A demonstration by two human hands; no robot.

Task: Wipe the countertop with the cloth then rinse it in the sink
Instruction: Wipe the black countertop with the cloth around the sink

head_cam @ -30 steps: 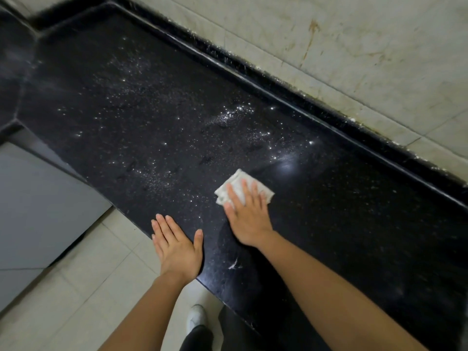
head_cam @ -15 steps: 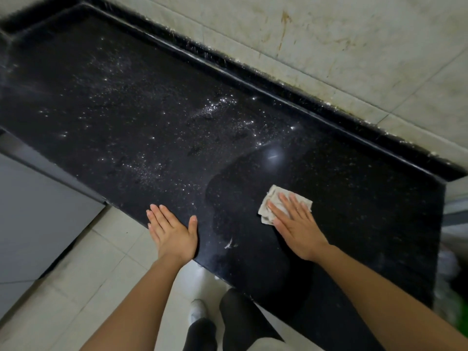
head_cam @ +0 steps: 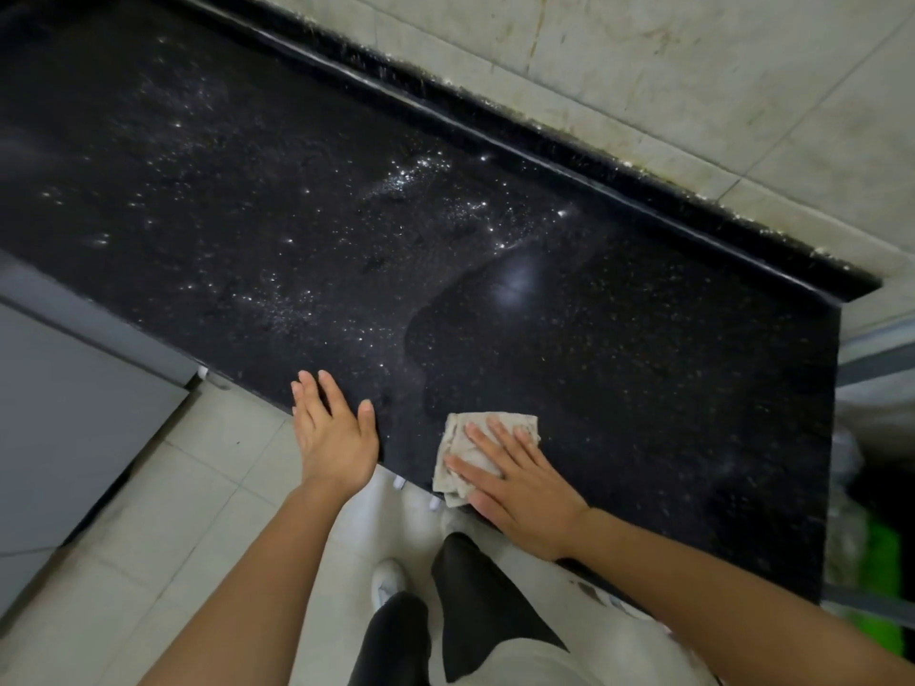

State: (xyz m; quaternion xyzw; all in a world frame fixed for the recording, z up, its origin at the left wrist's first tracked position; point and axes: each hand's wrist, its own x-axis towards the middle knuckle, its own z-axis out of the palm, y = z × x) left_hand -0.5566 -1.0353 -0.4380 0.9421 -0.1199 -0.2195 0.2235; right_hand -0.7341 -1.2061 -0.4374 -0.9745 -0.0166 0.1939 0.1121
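1. While your right grip [head_cam: 520, 487] lies flat with straight fingers, it presses the cloth [head_cam: 458, 440] onto the black counter [head_cam: 643, 388] at its near edge.
2. Your left grip [head_cam: 334, 438] rests released, palm down, on the counter's edge just left of the cloth.

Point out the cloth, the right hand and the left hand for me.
cloth [head_cam: 458, 440], head view, on its bare upper-left corner.
right hand [head_cam: 525, 492], head view, on the back of the hand pressing the cloth.
left hand [head_cam: 331, 438], head view, on the back of the hand.
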